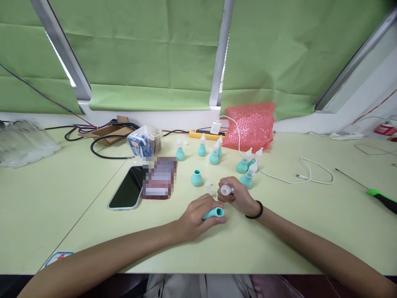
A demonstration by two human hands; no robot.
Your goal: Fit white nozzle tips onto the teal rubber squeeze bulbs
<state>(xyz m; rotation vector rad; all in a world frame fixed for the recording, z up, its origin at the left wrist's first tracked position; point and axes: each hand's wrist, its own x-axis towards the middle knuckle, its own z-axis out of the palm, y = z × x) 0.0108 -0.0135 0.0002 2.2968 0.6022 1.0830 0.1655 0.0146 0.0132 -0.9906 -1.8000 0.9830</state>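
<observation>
My left hand [198, 216] is closed around a teal rubber bulb [217, 212], its open neck facing right. Just above and to the right, my right hand [237, 194] grips a translucent plastic nozzle [227, 189], its round opening toward me. The two pieces are apart. Beyond my left hand a teal bulb without a nozzle [196, 178] stands upright, with a small clear piece [207, 183] beside it. Several bulbs fitted with clear tips stand farther back, among them one bulb [214, 157] at the middle. Another fitted bulb [247, 180] leans right behind my right hand.
A phone [127, 188] and a pixelated reddish item [159, 178] lie on the left. Behind are a blue wrapped pack [144, 142], a yellow power strip [201, 134] and a pink bubble-wrap bag [249, 126]. A white cable [285, 181] and a screwdriver [378, 194] lie on the right.
</observation>
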